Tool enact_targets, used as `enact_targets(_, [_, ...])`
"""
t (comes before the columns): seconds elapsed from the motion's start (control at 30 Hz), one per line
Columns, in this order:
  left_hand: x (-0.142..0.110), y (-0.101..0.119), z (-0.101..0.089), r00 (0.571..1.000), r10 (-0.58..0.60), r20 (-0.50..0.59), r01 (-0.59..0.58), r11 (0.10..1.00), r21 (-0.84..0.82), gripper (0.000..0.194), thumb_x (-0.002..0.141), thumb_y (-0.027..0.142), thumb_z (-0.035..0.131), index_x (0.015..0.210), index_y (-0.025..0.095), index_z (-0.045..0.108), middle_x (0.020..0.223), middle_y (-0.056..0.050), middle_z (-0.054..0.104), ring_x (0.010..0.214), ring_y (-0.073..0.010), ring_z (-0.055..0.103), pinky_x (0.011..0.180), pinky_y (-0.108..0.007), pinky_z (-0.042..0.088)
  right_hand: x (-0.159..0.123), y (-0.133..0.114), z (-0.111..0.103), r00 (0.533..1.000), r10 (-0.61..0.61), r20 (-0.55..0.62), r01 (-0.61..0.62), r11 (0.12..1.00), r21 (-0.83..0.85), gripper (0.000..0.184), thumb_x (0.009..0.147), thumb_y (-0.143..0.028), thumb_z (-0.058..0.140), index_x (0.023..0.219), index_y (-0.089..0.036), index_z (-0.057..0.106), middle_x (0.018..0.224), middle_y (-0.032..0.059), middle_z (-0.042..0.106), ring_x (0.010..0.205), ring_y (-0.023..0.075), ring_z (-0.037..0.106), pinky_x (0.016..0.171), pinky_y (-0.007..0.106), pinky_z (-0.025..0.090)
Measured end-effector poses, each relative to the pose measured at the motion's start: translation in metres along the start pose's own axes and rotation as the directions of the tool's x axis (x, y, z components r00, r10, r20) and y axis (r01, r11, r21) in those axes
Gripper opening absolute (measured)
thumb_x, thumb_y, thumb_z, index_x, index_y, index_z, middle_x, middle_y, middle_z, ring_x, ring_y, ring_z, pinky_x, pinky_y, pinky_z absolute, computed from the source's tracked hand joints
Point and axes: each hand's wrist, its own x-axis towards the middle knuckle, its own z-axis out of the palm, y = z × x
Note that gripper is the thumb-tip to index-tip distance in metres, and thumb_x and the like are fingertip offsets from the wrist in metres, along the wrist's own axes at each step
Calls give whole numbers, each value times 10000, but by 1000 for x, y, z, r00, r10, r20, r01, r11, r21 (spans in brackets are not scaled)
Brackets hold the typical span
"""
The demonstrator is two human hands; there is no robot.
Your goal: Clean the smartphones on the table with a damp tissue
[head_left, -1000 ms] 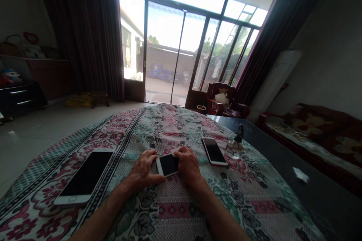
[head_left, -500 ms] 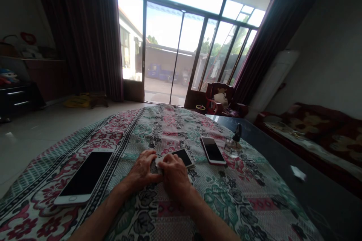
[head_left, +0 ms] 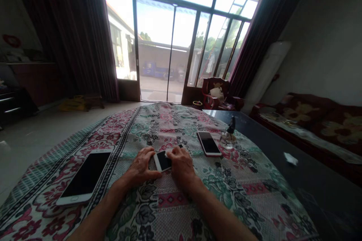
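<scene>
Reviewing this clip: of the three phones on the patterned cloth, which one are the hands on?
The small white-framed phone, between the left hand and right hand. The large white phone and red-edged phone lie apart from both hands, to either side.

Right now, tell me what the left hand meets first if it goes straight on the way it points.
The small white phone lying between the hands. The left hand points at it, and its fingers are at the phone's edge; I can't tell whether they touch.
</scene>
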Motion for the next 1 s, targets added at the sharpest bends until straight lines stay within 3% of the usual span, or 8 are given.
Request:
enact_targets(0.13, [-1,-2,0,999,32,-18,-31,999,16,581,612,439,735,1119,183,617,1328,-121,543,1283,-331,456,1093,-455,362,-4,-28,0,983,-171,61,170,985,25,220,900,-253,514,1079,-239,641,1054,77,579,929,235,486,794,343,378])
enact_targets(0.23, [0,-3,0,1000,23,0,-23,999,36,586,620,455,724,1111,151,619,1325,-147,542,1284,-343,453,1097,-460,356,0,-30,0,981,-178,73,177,984,25,226,907,-275,523,1098,-238,638,1052,79,583,935,233,488,785,342,385])
enact_targets(0.43, [1,-2,-3,999,-6,32,5,999,44,602,632,487,699,1133,164,615,1350,-134,532,1302,-347,436,1099,-475,352,12,13,-2,998,66,4,-67,997,28,225,894,-225,494,1012,-266,681,1059,51,587,968,212,489,833,319,360])
enact_targets(0.57, [1,-2,-4,999,-17,37,15,999,52,598,656,495,682,1142,152,614,1353,-138,530,1299,-341,441,1092,-458,364,21,40,-2,989,147,-17,-146,989,32,291,873,-197,480,1064,-290,678,1061,50,584,973,215,486,819,315,354])
enact_targets(0.8, [3,-5,-2,999,-20,50,15,995,103,672,688,508,643,1222,106,580,1374,-166,513,1312,-346,427,1109,-459,345,26,55,-2,994,107,-2,-106,992,61,326,854,-163,484,1055,-303,699,1042,34,588,924,186,493,817,284,352])
enact_targets(1.0, [4,-9,1,997,9,71,-18,992,122,687,711,499,632,1273,111,559,1393,-152,508,1328,-338,406,1119,-470,333,-8,69,-6,1000,13,-2,-13,995,97,361,895,-133,455,1137,-295,668,1041,34,582,948,176,490,846,265,362])
